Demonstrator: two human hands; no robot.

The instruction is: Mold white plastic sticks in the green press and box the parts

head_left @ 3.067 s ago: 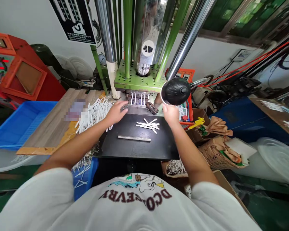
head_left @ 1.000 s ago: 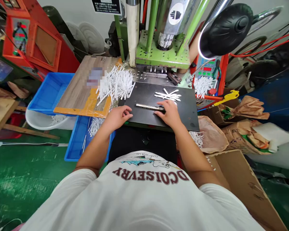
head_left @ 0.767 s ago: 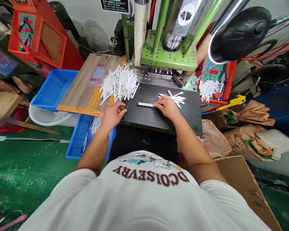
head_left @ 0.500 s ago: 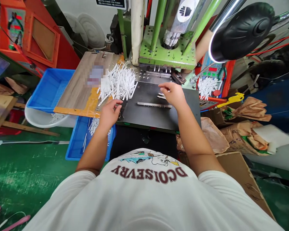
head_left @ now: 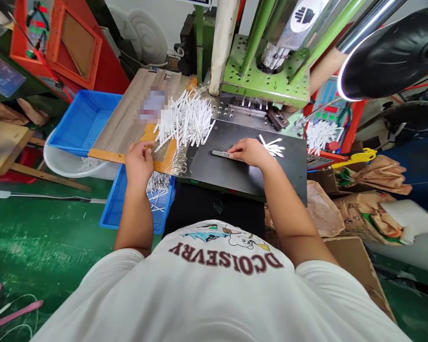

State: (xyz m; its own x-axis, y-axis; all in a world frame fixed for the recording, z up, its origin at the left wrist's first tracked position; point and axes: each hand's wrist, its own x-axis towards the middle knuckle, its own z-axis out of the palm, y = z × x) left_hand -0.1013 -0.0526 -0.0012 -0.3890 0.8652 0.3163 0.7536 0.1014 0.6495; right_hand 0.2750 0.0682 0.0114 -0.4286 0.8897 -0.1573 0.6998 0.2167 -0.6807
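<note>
My right hand (head_left: 251, 152) lies on the black plate (head_left: 235, 173) with its fingers closed over the right end of a thin metal bar (head_left: 220, 153). A small heap of white sticks (head_left: 274, 147) sits just beyond that hand. My left hand (head_left: 139, 161) is at the yellow-taped front edge of the wooden board (head_left: 128, 118), fingers curled; what they hold, if anything, is hidden. A big pile of white sticks (head_left: 187, 122) lies on the board's right end, just right of and beyond my left hand.
A green press (head_left: 267, 80) stands behind the plate, with a black lamp (head_left: 395, 47) at the upper right. Blue bins (head_left: 83, 123) and a white basin (head_left: 66, 166) are on the left. Brown paper bags (head_left: 371, 199) and a cardboard box (head_left: 356, 270) are on the right.
My right hand came back from the small stick heap onto the bar's right end. My left hand moved left from the plate's corner to the taped board edge.
</note>
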